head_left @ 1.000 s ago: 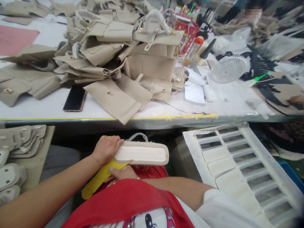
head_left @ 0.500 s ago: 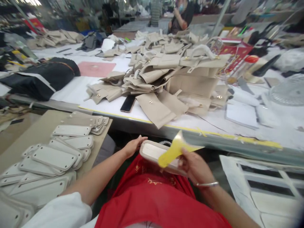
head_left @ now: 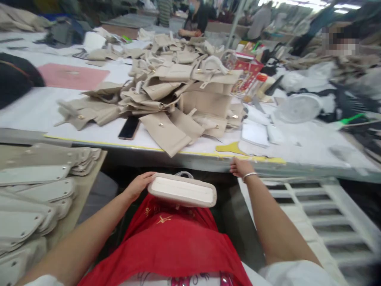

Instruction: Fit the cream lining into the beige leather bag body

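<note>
On my lap rests a beige handbag [head_left: 183, 190], its pale flat base facing up and a pale handle loop [head_left: 185, 174] showing behind it. My left hand [head_left: 139, 185] is closed on the bag's left end. At the table's front edge, apart from the bag, my right hand [head_left: 239, 167] has its fingers curled, with nothing visible in them. Just beyond that hand, a yellow scraper [head_left: 230, 148] lies flat on the table [head_left: 166, 161] edge. Several oblong base panels [head_left: 20, 214] with dark studs are stacked at my left.
Beige bag pieces [head_left: 178, 91] are heaped mid-table, with a phone [head_left: 129, 128] in front. A pink sheet [head_left: 73, 76] and a black bundle [head_left: 18, 77] lie left. A white slatted rack [head_left: 309, 210] stands right. A co-worker [head_left: 193, 22] is across the table.
The yellow scraper has gone from my right hand onto the table edge. My right hand has moved away from the bag toward the table. My view has swung right.
</note>
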`<state>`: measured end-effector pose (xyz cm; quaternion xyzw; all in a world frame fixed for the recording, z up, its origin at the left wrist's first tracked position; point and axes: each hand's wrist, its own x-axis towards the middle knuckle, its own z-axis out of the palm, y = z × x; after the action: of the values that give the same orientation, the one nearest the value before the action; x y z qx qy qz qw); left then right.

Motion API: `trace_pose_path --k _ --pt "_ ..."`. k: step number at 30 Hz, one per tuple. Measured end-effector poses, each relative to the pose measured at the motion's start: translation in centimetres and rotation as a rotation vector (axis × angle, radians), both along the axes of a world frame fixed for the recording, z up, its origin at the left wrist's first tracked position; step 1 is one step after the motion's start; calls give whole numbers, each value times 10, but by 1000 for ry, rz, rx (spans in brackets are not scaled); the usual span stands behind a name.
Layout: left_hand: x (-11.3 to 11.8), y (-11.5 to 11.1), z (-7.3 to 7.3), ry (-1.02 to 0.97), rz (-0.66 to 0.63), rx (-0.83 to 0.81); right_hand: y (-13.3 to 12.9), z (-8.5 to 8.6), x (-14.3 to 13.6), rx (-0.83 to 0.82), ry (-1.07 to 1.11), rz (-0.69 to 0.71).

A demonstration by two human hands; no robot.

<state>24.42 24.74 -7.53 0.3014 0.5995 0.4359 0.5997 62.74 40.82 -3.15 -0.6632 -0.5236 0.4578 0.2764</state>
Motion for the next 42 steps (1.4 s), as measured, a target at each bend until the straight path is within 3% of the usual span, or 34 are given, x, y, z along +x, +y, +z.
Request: trace_pose_path --k 3,6,9,12,16,19,22,25,30,38,42 --pt "-1 2 -4 -24 -31 -45 -63 -15 -11 -48 95 18" --pt "4 0 -3 -44 -49 -20 -120 -29 -35 13 221 132" --pt "13 -5 -2 -21 -40 34 -148 -34 -52 93 249 98" --pt "21 -9 -2 70 -22 113 -148 -35 -58 125 213 75" --pt "17 -10 3 304 -124 220 -136 -29 -53 110 60 217" --pt "6 -6 16 642 -373 396 -133 -16 -46 182 -169 430" --pt "4 2 35 932 -735 577 -131 1 -45 365 -438 789" --pt "13 12 51 1082 -941 527 -124 16 -51 418 -643 989" --pt "26 17 60 1217 -1018 499 -115 23 -58 369 -743 1048" --pt "11 18 69 1162 -1134 544 -116 27 -56 329 -741 1019" --pt "11 29 70 1199 -1106 505 -109 30 -60 316 -713 1019"
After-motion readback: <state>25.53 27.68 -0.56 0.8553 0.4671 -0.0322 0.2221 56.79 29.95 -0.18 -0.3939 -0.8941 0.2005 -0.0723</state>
